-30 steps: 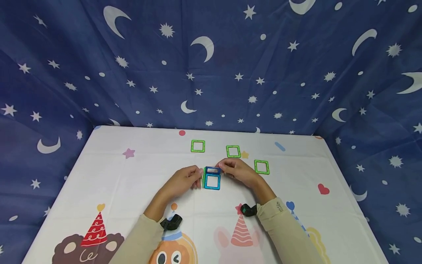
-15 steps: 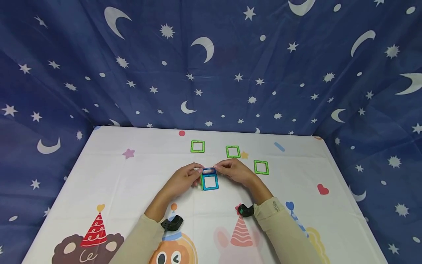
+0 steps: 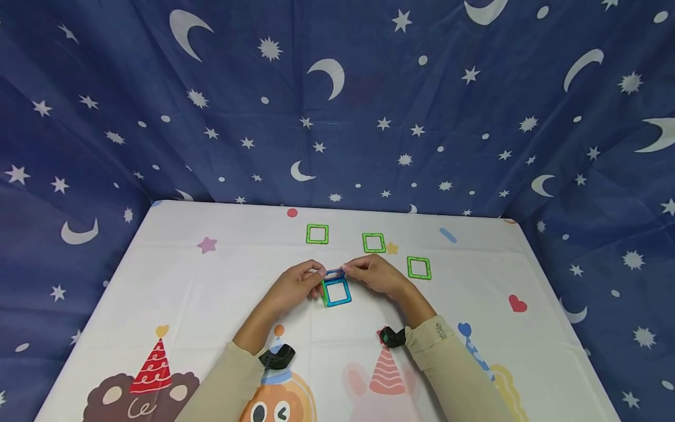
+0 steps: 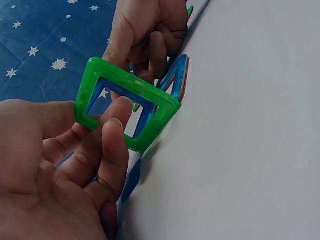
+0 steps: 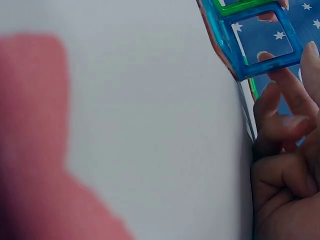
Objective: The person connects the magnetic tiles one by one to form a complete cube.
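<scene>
I work at a table [image 3: 158, 275] covered in white cloth printed with party hats and cartoon animals, and past its far edge hangs a dark blue curtain [image 3: 364, 76] scattered with white moons and stars. The light blue square [image 3: 348, 291] lies in front of me near the table's middle, its hollow face upward. It is as long as it is wide, turned slightly so its near edge climbs toward my right. Along its left side stands an upright green square [image 4: 134, 81]; at its far side a dark blue square [image 5: 270, 65] is raised too, though its exact lean I cannot judge. Beyond it, three loose green squares [image 3: 317, 242] lie flat, spread from straight behind it round to its right.

My left hand [image 3: 292, 287], on its left, pinches the upright green square, thumb at the edge and fingertips against the frame. My right hand [image 3: 382, 274], beyond its right side, nips the dark blue square's corner between thumb and forefinger, the lower fingers curled. My beige sleeves [image 3: 224, 384] slant inward toward it.
</scene>
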`<state>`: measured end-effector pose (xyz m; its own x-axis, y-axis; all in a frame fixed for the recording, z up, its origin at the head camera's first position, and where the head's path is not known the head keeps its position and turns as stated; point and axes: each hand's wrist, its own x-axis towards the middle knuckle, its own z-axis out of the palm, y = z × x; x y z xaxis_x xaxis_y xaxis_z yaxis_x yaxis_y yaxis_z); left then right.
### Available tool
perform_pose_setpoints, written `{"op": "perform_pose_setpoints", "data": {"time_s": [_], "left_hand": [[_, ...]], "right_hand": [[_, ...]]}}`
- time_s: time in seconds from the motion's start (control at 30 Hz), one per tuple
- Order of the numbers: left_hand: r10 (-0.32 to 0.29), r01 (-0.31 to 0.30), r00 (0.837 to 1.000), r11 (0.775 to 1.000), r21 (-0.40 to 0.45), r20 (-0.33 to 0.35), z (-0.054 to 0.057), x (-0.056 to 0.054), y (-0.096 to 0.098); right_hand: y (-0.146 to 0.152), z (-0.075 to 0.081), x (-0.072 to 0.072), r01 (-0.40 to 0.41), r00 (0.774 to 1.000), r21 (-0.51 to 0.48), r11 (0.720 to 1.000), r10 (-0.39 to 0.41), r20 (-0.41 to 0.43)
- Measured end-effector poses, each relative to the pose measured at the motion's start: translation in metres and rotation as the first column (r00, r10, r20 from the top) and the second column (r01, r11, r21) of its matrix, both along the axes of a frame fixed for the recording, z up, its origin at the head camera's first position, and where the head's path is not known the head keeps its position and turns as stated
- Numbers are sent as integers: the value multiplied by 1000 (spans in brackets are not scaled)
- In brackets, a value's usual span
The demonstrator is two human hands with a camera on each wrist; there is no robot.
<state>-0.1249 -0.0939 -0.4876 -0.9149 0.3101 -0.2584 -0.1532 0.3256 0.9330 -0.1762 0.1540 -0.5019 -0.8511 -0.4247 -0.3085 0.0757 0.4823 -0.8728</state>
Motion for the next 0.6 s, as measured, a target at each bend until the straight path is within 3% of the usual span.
{"op": "perform_pose_setpoints", "data": {"time_s": [0.13, 0.37, 0.53, 0.6], "left_hand": [[9, -9, 1000, 1000, 9, 1, 2, 1, 1], [17, -17, 1000, 1000, 17, 26, -1, 0, 3], [4, -5, 1000, 1000, 26, 24, -5, -1, 2], [7, -7, 1000, 1000, 28, 16, -6, -1, 1]], "right_hand": [[6, 3, 4, 21, 1000, -41, 999, -22, -22], [61, 30, 4, 219, 972, -9, 976, -219, -84], [114, 31, -6, 392, 915, 156, 907, -366, -173], [129, 27, -9, 420, 903, 228, 879, -378, -204]]}}
